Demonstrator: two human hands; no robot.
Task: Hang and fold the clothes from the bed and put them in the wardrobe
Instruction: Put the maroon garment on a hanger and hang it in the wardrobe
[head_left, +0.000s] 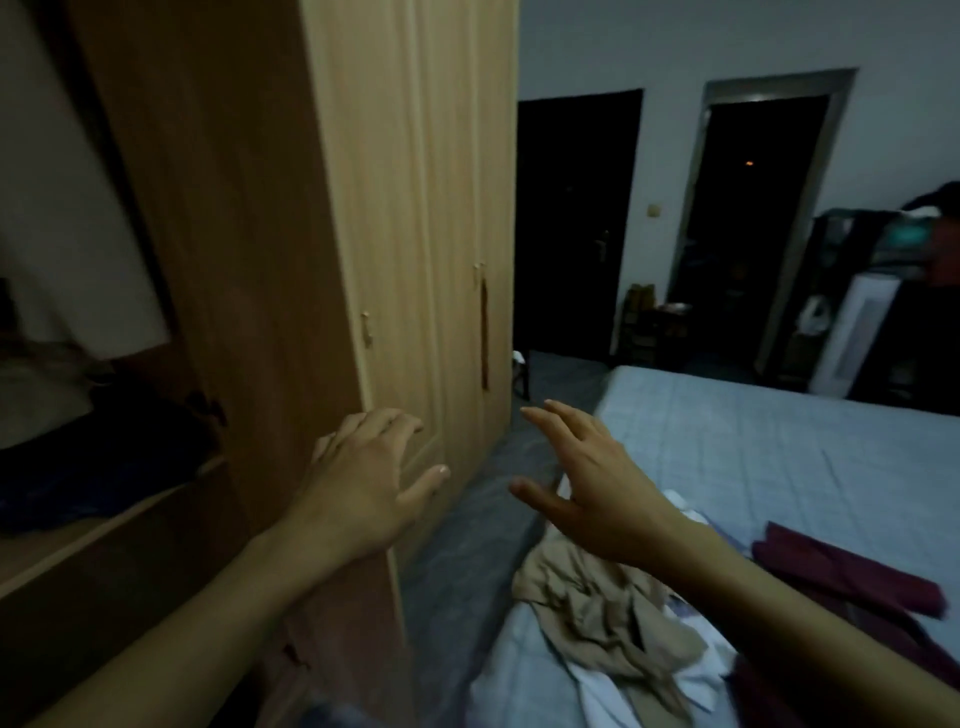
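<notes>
A light wooden wardrobe (415, 208) stands on the left, its near door (218, 260) swung open toward me. Inside, dark folded clothes (93, 467) lie on a shelf. My left hand (363, 483) hovers by the open door's edge, fingers relaxed, holding nothing. My right hand (587, 483) reaches forward over the gap between wardrobe and bed, fingers spread and empty. On the bed (779, 447) below my right arm lie a crumpled beige garment (597, 608), white cloth (623, 691) and a maroon garment (841, 571).
A narrow strip of grey carpet (467, 545) runs between wardrobe and bed. Two dark doorways (571, 223) open in the far wall. Dark shelving with clutter (883, 291) stands at the far right beyond the bed.
</notes>
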